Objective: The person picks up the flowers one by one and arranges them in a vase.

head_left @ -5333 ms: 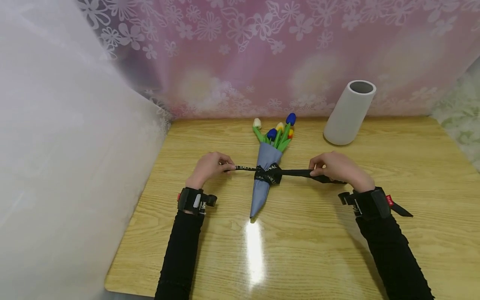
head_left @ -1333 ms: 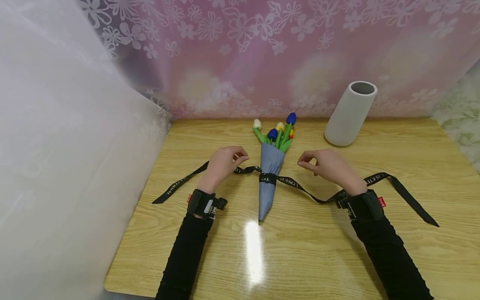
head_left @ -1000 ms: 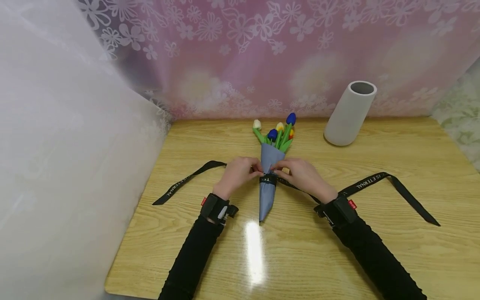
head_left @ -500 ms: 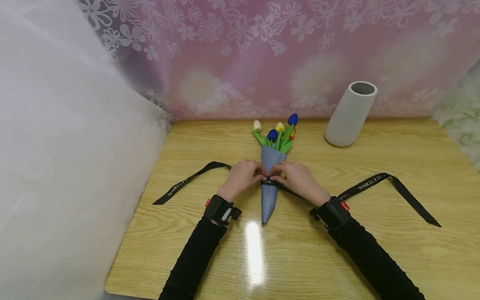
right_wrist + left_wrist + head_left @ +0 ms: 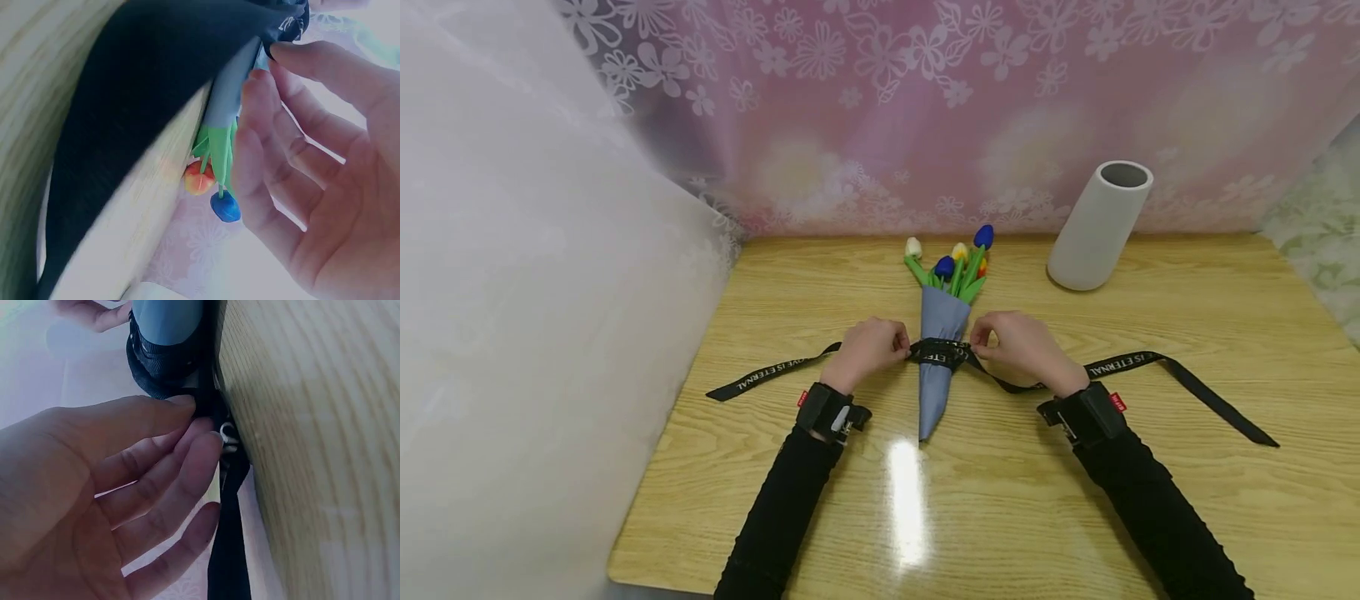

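A bouquet of tulips in a blue-grey paper cone point(image 5: 934, 400) lies at the middle of the table, blooms toward the back. Round its waist runs a black ribbon point(image 5: 937, 353) with white lettering, spread and gathered at the front. Just left of the cone my left hand point(image 5: 871, 352) pinches the ribbon between thumb and fingertips, seen close in the left wrist view. On the other side my right hand point(image 5: 1022, 346) pinches the ribbon near the cone, with thumb and forefinger on its edge in the right wrist view. Both loose tails trail outward, partly hidden under the hands.
A white vase point(image 5: 1099, 229) stands at the back right, near the pink flowered curtain point(image 5: 880, 125). White sheeting point(image 5: 550, 292) hangs along the left of the wooden table point(image 5: 1000, 517). The ribbon's right tail point(image 5: 1217, 404) reaches far to the right.
Earlier both hands pulled the ribbon taut sideways, then released it and came together at the cone. Since half a second ago they have drawn apart, spreading the ribbon at the waist.
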Available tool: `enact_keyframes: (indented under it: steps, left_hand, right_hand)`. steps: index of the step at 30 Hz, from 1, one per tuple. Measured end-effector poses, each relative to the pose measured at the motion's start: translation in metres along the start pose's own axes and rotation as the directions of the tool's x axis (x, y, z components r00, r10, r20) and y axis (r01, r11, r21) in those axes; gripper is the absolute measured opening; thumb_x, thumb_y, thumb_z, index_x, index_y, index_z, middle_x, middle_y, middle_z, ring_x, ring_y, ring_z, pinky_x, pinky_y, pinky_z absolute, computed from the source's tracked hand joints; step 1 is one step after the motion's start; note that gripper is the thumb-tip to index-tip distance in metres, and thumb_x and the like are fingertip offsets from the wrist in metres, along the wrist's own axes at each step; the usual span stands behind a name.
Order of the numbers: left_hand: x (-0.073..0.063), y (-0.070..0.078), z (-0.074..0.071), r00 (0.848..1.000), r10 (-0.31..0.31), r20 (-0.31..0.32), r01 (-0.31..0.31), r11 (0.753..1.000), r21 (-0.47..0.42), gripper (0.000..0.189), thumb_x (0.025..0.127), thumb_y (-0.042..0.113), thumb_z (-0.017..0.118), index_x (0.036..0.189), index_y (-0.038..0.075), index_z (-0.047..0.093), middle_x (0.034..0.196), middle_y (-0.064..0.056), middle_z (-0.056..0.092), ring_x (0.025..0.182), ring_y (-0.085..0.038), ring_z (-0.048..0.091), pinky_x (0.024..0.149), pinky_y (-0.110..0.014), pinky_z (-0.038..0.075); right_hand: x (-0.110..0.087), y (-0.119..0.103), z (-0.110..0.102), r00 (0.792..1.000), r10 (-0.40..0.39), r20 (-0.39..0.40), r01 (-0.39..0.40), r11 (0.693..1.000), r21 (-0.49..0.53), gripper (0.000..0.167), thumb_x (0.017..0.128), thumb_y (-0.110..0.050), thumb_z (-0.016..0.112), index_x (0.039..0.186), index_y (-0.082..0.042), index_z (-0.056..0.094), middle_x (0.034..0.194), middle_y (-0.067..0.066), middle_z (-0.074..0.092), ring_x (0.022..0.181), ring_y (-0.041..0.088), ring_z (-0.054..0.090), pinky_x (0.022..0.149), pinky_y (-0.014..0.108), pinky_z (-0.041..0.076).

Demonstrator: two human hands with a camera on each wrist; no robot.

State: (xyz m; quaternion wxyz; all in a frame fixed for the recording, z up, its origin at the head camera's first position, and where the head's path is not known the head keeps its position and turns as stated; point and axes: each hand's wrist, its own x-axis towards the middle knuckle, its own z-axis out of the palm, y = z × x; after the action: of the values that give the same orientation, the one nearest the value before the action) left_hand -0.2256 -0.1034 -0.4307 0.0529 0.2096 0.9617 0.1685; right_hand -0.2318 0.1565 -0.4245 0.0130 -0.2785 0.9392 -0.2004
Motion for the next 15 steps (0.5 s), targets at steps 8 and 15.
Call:
enact_keyframes:
  steps: [8,15]
  left_hand:
    - [0.001,0.005,-0.004,0.983,0.026,-0.181,-0.034,0.998,-0.043,0.017,0.099,0.031,0.069,0.103,0.016,0.075,0.094,0.001,0.073,0.073,-0.012,0.066,0.059,-0.026,0.050]
    - [0.008,0.021,0.013,0.950,0.172,-0.260,-0.177,0.984,0.006,0.021,0.097,0.029,0.070,0.115,0.019,0.075,0.106,0.000,0.071,0.090,-0.015,0.069,0.073,-0.030,0.057]
  right_hand:
    - [0.000,-0.005,-0.001,0.997,-0.009,-0.076,0.008,1.000,-0.006,0.007,0.095,-0.020,0.073,0.096,-0.013,0.075,0.087,0.001,0.071,0.064,0.013,0.058,0.052,0.029,0.041]
    - [0.002,-0.017,0.016,0.984,-0.107,-0.142,0.101,0.994,-0.052,0.017,0.089,-0.026,0.080,0.099,-0.014,0.073,0.085,0.000,0.071,0.062,0.014,0.060,0.052,0.030,0.044]
